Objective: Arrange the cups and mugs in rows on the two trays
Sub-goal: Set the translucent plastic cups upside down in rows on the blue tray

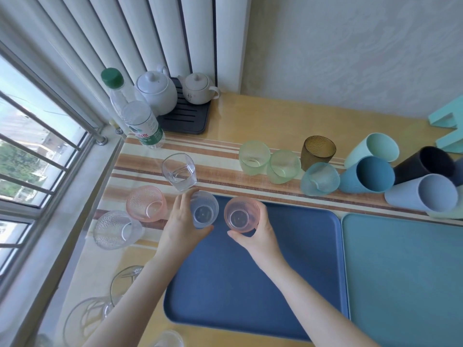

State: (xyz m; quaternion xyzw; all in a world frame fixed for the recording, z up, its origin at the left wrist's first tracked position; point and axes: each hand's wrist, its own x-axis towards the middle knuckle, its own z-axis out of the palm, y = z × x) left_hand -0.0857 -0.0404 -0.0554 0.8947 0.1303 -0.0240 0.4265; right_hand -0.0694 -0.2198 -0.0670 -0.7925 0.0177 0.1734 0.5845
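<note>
Daylit barred window [37, 146] left; white radiator [150, 33]; pale wall [350, 46].

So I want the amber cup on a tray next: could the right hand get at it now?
Probably not yet: the right hand is holding a pink cup. The amber cup itself stands unobstructed on top.

Teal tray [406, 279] cut off by right and bottom edges. Stacked cups at far right [459, 171] run out of frame, count unclear. Mint object [448, 121] upper right only partly in view. Clear glassware lower left [87, 319] cropped at bottom edge. Left-hand fingers [186, 196] partly hidden behind the blue cup [203, 211]. Bottle label [147, 135] too small to read.
</note>
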